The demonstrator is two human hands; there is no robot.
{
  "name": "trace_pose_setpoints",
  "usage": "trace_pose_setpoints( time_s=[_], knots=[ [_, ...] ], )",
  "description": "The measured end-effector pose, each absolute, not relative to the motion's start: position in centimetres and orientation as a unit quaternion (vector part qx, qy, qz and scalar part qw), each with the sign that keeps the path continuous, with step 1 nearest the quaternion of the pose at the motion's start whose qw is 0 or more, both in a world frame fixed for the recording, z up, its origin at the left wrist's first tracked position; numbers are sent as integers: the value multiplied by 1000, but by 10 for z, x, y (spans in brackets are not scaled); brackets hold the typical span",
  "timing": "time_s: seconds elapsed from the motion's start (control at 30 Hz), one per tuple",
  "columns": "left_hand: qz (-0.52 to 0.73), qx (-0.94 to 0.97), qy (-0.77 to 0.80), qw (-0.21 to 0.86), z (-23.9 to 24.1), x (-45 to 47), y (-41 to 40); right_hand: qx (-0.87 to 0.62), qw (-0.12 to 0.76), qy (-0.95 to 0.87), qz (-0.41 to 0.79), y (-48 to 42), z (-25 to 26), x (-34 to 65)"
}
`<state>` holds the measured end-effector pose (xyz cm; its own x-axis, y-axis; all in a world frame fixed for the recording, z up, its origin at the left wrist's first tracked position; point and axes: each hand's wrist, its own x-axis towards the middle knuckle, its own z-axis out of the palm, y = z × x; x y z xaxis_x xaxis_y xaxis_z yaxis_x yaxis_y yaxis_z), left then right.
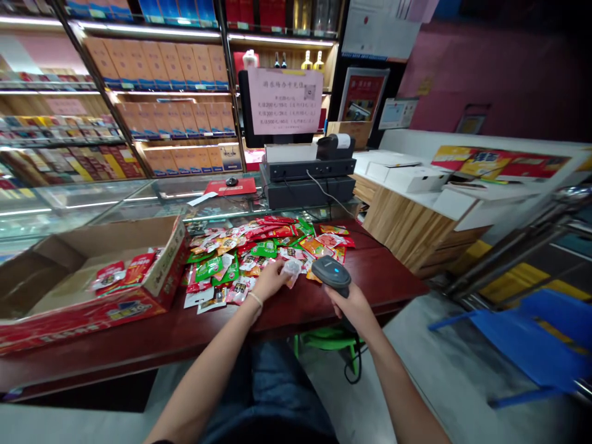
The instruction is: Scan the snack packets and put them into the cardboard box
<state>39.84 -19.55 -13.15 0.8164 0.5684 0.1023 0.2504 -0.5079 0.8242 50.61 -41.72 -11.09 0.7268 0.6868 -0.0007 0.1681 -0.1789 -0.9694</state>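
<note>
Lying in a big heap on the dark red table are lots of bright snack packets, red, green and orange. To the left of the heap sits an open cardboard box with a few red packets inside it. Behind the heap is a glass counter, and a black till with a pink sign above it. Shelves full of boxes fill the back wall. A blue chair stands on the floor to the right, well apart from the table, and a green stool peeks out from under the table edge. Both bare arms reach forward over the near edge of the table. The left hand is at the near side of the heap, its fingers pinching a small pale packet. The right hand is wrapped tight round the handle of a grey scanner, whose head, with a blue light on it, is just beside the packet. A black cable hangs down below that hand.
</note>
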Motion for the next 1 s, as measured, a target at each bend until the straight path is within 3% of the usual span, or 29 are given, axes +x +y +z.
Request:
trace_pose_setpoints(
  time_s=[0.1,0.2,0.4,0.7,1.0],
  knots=[
    [282,651,276,648,-125,379,-173,-727,570,-308,228,-407,-102,500],
    [368,484,266,748,-123,358,-153,-715,573,-326,233,-389,-100,492],
    [445,388,249,768,-140,330,-132,-709,544,-368,255,-343,-112,476],
    [478,369,250,757,-147,326,-130,-686,503,-494,181,-302,-109,454],
    [482,354,262,757,-144,326,-133,-710,499,-456,199,-305,-105,450]
  ],
)
